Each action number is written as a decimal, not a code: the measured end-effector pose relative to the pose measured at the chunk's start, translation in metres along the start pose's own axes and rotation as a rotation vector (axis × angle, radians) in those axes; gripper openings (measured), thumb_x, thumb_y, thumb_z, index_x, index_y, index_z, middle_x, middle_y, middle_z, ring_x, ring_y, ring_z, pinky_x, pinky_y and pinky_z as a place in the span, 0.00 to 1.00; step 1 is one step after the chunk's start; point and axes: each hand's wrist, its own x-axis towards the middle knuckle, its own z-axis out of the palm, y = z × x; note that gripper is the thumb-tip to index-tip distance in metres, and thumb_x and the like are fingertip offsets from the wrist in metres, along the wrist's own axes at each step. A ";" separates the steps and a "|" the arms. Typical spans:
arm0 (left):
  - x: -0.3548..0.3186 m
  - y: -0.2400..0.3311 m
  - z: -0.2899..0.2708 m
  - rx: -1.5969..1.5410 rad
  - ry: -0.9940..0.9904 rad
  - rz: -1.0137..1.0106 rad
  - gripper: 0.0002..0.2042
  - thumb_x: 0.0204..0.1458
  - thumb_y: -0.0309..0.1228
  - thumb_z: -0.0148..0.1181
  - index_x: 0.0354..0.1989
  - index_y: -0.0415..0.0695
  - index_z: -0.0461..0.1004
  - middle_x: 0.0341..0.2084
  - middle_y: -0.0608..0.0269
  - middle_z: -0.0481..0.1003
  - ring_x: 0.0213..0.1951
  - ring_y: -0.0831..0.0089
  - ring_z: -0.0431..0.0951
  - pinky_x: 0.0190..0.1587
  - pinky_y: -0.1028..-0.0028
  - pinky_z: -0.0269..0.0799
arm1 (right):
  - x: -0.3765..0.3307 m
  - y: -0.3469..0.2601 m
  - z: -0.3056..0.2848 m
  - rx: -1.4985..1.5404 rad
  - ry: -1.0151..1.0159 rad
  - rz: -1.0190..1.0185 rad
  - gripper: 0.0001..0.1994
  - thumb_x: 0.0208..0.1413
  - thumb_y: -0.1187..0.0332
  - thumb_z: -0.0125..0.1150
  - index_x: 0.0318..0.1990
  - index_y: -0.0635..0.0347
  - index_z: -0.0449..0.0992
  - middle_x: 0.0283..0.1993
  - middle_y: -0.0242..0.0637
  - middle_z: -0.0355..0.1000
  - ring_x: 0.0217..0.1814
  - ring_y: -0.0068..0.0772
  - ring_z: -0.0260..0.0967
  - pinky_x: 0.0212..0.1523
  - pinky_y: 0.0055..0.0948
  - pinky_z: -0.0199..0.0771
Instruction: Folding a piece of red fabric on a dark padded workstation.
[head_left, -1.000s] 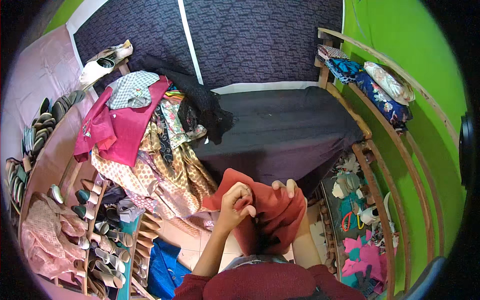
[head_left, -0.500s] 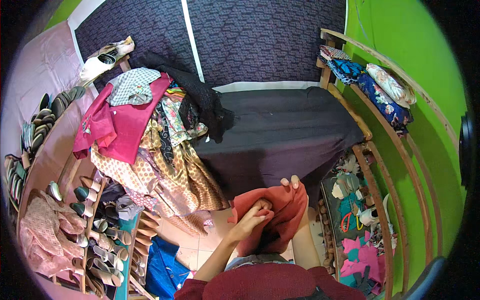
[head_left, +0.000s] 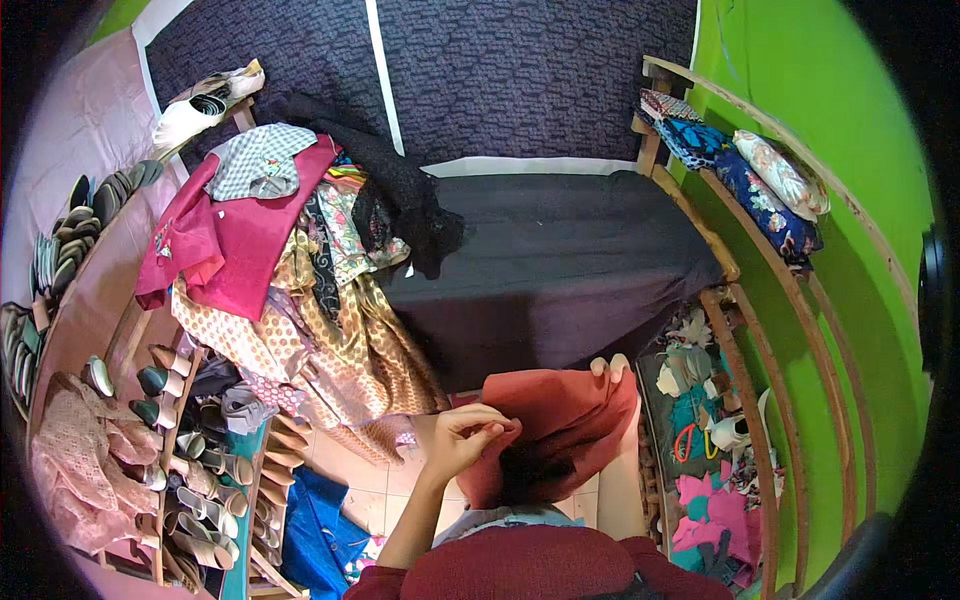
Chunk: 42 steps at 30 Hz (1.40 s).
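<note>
Low centre of the frame: rust-red cloth garment (head_left: 560, 425) held up between both hands; left hand (head_left: 465, 435) pinching its near left edge, fingers curled together; right hand (head_left: 612, 370) gripping the upper right corner, fingertips pressed over the fold; above, dark grey bed cover (head_left: 560, 265); upper left, heaped patterned clothes (head_left: 300, 290); lower left, wooden shoe rack (head_left: 180, 480).

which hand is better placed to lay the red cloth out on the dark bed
Probably the right. The right hand already pinches the red cloth at its top edge, right beside the dark bed. The left hand grips the cloth's near edge, lower and farther from the bed.
</note>
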 end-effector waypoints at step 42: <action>0.003 -0.037 -0.017 0.106 0.046 -0.271 0.05 0.48 0.21 0.54 0.34 0.36 0.72 0.25 0.71 0.73 0.28 0.85 0.69 0.31 0.83 0.65 | -0.019 0.077 0.011 -1.397 0.127 0.169 0.11 0.41 0.85 0.45 0.30 0.64 0.73 0.34 0.40 0.70 0.39 0.36 0.68 0.43 0.27 0.65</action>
